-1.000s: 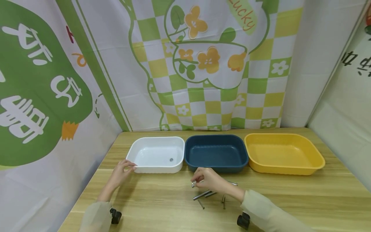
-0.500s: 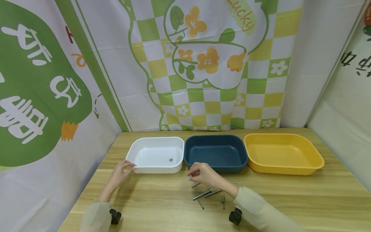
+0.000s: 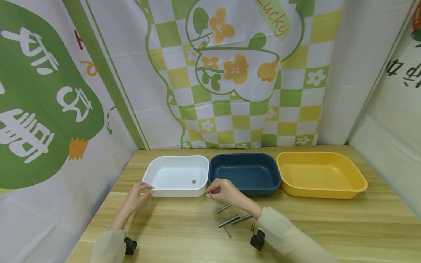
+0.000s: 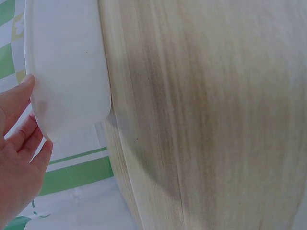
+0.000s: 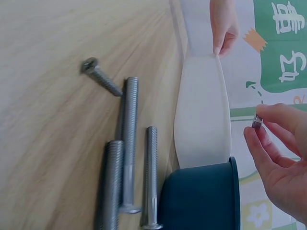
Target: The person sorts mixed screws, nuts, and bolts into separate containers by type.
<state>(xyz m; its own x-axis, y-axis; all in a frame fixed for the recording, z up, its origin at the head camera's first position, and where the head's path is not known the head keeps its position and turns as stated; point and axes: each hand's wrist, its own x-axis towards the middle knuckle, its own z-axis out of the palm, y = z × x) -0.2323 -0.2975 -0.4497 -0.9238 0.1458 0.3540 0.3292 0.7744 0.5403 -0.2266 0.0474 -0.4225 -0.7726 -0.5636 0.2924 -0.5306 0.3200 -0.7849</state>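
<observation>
Between the thumb and index finger of my right hand (image 3: 226, 192) is a small metal nut (image 5: 257, 120), pinched at its edges. That hand is up by the front of the table's trays, where the white tray (image 3: 179, 193) meets the dark blue tray (image 3: 245, 191). My left hand (image 3: 136, 195) grips the white tray at its front left corner, thumb and fingers on either side of the rim. Another small nut (image 3: 194, 181) lies inside the white tray. Below my right hand, several long bolts (image 3: 228, 220) and a thinner screw (image 3: 227, 232) lie on the wood.
To the right of the dark blue tray, a yellow tray (image 3: 323, 193) completes the row at the back of the wooden table (image 3: 177, 233). A brassy screw (image 3: 253, 225) lies near my right wrist. A printed curtain (image 3: 236, 120) hangs behind the trays.
My right hand has risen from above the bolts and moved left and away from me, carrying the nut to the white tray's front right corner. The left hand stays at the rim.
</observation>
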